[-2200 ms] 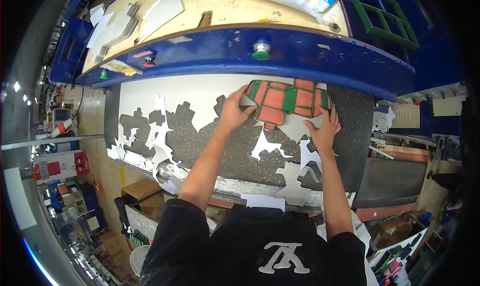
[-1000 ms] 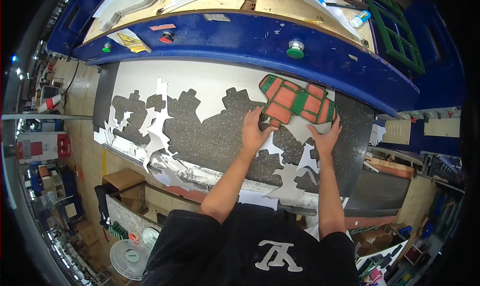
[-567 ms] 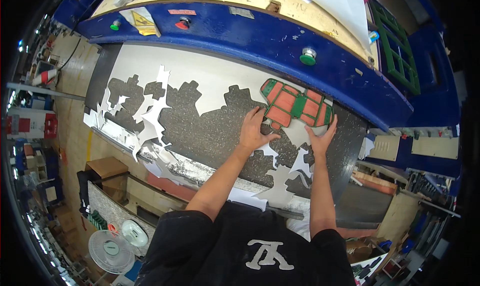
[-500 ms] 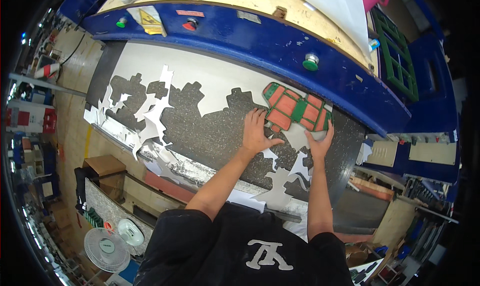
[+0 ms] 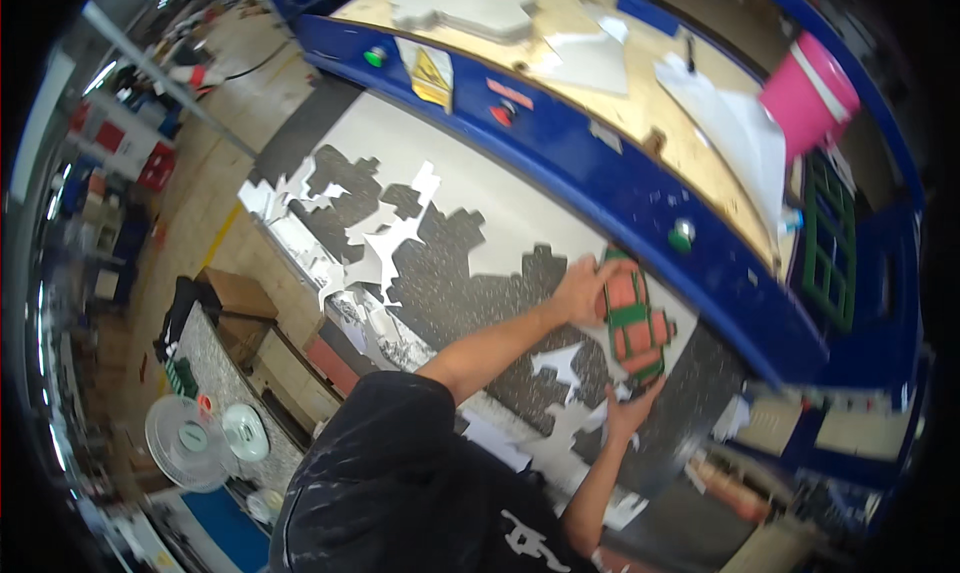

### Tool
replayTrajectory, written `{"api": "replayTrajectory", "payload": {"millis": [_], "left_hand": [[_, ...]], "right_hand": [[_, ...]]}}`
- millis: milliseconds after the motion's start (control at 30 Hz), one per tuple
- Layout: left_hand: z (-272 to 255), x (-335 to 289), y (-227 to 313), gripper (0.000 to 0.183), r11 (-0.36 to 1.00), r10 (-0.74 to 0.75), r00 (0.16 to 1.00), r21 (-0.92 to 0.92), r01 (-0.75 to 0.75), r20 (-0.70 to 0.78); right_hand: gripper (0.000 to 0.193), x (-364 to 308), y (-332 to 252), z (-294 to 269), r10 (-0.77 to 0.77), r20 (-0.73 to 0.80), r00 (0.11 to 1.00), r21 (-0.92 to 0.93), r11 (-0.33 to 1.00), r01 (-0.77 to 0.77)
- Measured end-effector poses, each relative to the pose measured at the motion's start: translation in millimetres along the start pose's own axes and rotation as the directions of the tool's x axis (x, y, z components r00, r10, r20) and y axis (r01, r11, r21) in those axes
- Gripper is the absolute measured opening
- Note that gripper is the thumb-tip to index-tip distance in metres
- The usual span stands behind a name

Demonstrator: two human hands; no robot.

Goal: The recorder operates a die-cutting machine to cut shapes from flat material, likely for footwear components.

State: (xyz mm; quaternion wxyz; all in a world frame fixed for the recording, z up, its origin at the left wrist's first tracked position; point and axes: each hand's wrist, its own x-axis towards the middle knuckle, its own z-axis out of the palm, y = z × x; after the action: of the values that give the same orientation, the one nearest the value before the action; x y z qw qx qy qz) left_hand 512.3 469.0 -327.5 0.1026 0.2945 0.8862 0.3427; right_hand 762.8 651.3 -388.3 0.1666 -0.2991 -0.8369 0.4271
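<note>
A cutting die (image 5: 628,318) with green edges and red-orange padding stands turned lengthwise on the right part of a pale sheet (image 5: 440,178). My left hand (image 5: 582,293) grips its far left end, fingers bent over the edge. At the near end, my right hand (image 5: 630,413) cups the die between thumb and fingertips; the exact contact is blurred. Cut-out gaps in the sheet show the dark speckled board (image 5: 450,308) beneath. White scraps (image 5: 560,365) lie close to my forearms.
Behind the board runs a blue machine beam (image 5: 560,163) with green and red buttons. On the wooden shelf above are a grey stack of cut shapes (image 5: 470,13), loose sheets and a pink bucket (image 5: 810,98). A fan (image 5: 190,438) stands at lower left.
The die has turned clockwise, from lying crosswise to pointing toward me, with my left hand at its far end and my right at its near end. My head view has swung round.
</note>
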Motion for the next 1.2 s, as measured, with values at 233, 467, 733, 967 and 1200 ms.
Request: {"api": "replayTrajectory", "payload": {"millis": [233,467,733,967,1200], "left_hand": [[-68,-34,-64,0.105,0.981,-0.194,0.932,-0.067,0.182,-0.305],[-145,-66,-175,0.096,0.939,-0.277,0.840,0.055,0.340,-0.467],[-226,-116,-337,0.075,0.920,0.055,0.900,0.371,0.122,-0.432],[-240,-181,-295,0.059,0.976,0.108,0.988,-0.199,-0.085,0.108],[-309,-212,-312,0.060,0.769,0.584,0.807,-0.382,-0.513,0.092]], "right_hand": [[0.131,8,-13,-21,0.058,0.126,0.990,-0.004,0.998,-0.058],[0.094,-18,-88,39,0.068,0.126,0.990,-0.304,0.952,-0.027],[0.072,-98,-254,284,-0.084,-0.092,0.992,-0.058,0.995,0.079],[0.099,-32,-333,359,-0.092,-0.186,0.978,-0.181,0.982,0.058],[0.113,-10,-346,393,0.015,-0.257,0.966,-0.322,0.941,-0.101]]}}
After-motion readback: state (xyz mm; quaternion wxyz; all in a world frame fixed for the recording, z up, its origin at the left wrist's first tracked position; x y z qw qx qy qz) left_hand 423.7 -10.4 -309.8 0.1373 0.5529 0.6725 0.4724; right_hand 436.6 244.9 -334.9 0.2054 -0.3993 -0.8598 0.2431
